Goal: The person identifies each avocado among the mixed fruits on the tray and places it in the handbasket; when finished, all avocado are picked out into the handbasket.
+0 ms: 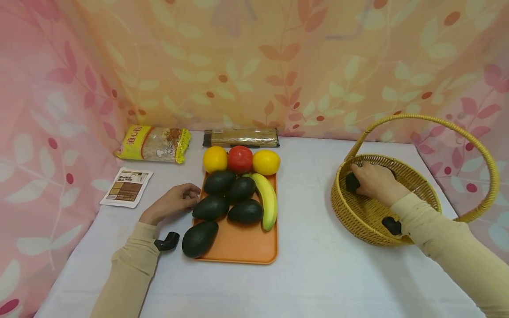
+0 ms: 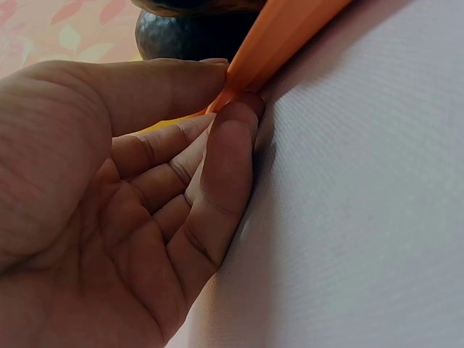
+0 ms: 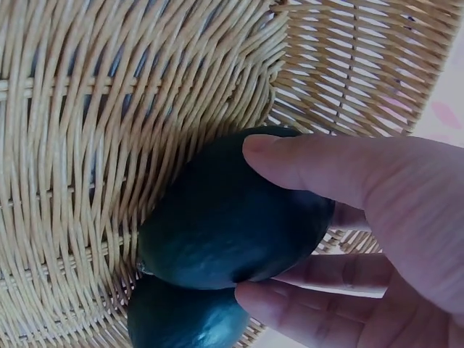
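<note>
My right hand (image 1: pixel 375 179) reaches into a wicker basket (image 1: pixel 343 212) at the right and grips a dark green avocado (image 3: pixel 225 210) between thumb and fingers. Against it in the basket lies a second avocado (image 3: pixel 185 315), partly cut off by the view's edge. At the orange tray's (image 1: pixel 242 245) left edge, my left hand (image 1: pixel 175 203) pinches the rim with thumb and index finger. The tray carries several avocados (image 1: pixel 245 211), a banana (image 1: pixel 269 203), a red round fruit (image 1: pixel 240 159) and two yellow fruits (image 1: pixel 266 162). One avocado (image 1: pixel 200 239) overlaps the tray's lower left rim.
A yellow bag of pasta (image 1: pixel 155 143) and a flat clear-wrapped pack (image 1: pixel 242 138) lie along the back. Left of the tray is a white packet (image 1: pixel 127 187). The basket's tall handle (image 1: pixel 491 176) arches over its right side. Patterned cloth walls enclose the white table.
</note>
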Demonstrator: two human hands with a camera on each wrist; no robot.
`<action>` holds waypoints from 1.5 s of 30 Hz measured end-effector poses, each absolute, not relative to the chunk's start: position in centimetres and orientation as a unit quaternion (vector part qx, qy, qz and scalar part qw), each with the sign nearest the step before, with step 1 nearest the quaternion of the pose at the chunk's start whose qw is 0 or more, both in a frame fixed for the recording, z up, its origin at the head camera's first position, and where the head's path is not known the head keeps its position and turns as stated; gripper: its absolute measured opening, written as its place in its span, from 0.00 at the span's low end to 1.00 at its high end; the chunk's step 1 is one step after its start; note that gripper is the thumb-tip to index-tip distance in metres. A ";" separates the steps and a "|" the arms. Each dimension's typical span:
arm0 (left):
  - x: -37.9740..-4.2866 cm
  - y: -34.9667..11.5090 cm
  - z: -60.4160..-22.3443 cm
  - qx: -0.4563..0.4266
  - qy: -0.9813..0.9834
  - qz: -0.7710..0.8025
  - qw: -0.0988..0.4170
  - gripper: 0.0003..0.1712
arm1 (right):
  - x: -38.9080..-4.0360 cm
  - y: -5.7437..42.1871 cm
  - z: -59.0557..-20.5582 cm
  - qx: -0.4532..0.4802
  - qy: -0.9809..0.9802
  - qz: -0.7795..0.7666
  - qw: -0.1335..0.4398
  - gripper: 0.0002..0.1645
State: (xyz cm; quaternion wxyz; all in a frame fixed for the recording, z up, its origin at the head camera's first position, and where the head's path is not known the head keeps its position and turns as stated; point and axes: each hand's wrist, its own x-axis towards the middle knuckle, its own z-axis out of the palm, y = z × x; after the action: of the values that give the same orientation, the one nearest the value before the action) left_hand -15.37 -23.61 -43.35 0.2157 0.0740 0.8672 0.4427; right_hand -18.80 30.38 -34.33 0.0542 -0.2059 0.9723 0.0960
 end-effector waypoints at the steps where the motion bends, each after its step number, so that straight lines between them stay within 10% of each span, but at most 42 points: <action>1: -15.4 -23.6 -43.4 0.074 0.867 0.444 0.216 0.23 | -18.9 30.3 -34.3 -0.203 0.973 0.093 0.055 0.34; 45: -15.4 -23.7 -43.5 0.088 0.867 0.444 0.209 0.22 | -18.5 29.0 -32.3 -0.175 0.983 0.050 0.031 0.35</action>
State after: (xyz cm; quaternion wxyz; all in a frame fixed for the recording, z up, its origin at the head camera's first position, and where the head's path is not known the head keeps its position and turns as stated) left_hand -15.43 -23.70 -43.46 0.2092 0.0881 0.8666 0.4444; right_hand -18.47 29.03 -32.29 0.0309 -0.1751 0.9828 0.0503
